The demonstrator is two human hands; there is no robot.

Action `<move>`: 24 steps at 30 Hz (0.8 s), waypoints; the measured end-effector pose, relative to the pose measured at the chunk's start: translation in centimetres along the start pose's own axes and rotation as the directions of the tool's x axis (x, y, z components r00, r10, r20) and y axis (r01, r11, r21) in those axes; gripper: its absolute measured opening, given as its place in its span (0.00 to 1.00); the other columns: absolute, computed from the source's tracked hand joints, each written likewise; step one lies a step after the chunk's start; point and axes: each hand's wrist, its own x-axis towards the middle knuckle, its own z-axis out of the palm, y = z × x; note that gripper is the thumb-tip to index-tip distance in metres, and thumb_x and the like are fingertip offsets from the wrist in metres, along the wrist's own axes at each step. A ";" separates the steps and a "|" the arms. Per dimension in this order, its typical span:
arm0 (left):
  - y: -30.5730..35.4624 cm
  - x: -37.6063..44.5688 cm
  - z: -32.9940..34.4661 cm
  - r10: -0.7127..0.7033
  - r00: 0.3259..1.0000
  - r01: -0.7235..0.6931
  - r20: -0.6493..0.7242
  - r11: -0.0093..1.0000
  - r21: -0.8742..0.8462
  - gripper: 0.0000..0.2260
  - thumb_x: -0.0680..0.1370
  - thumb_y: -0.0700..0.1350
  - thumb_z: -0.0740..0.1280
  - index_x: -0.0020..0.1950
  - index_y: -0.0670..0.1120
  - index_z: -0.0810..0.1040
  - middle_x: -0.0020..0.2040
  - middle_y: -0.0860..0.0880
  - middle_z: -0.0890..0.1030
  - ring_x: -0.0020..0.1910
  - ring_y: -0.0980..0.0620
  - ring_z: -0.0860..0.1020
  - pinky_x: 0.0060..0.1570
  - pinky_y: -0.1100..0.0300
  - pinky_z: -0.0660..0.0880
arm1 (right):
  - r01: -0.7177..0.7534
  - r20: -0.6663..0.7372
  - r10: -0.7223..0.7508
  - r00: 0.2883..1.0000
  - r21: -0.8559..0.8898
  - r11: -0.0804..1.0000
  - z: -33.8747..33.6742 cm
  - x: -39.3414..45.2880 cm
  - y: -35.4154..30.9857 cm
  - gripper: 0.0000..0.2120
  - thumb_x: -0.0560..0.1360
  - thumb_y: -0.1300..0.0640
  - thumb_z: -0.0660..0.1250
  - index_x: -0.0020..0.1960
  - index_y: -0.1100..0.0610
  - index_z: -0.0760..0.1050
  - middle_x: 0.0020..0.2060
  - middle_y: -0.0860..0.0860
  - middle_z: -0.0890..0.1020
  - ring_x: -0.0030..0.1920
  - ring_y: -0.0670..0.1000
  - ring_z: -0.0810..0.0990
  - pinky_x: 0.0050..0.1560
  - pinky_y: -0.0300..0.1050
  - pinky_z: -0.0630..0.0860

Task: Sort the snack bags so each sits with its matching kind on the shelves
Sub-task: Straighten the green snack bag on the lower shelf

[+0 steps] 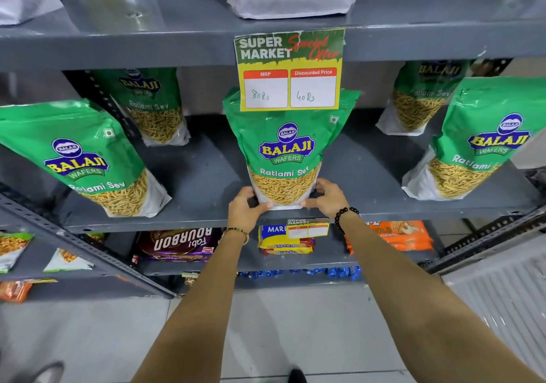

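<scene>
Centre Ratlami Sev bag (285, 149) upright at front edge of grey shelf (206, 170).
Left hand (246, 210) and right hand (326, 198) grip its bottom corners, fingers curled; matching green bags (82, 158) stand either side.

A yellow and green price card (289, 69) marked "Super Market Special Offer" is hung from the edge of the upper shelf, with 80 Rs and 40 Rs handwritten on it. A smaller card (308, 228) of the same kind is fixed to the shelf edge below. Pale floor tiles (88, 338) are seen beneath the racks.
</scene>
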 end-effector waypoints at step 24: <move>-0.1 0.1 -0.5 -0.039 0.999 0.040 0.032 0.999 -0.018 0.18 0.69 0.39 0.73 0.56 0.38 0.73 0.59 0.40 0.79 0.59 0.45 0.76 0.55 0.59 0.71 | 0.009 -0.005 -0.009 1.000 0.004 1.000 0.3 -0.2 0.2 0.24 0.66 0.63 0.73 0.61 0.61 0.72 0.60 0.57 0.79 0.61 0.56 0.74 0.58 0.46 0.70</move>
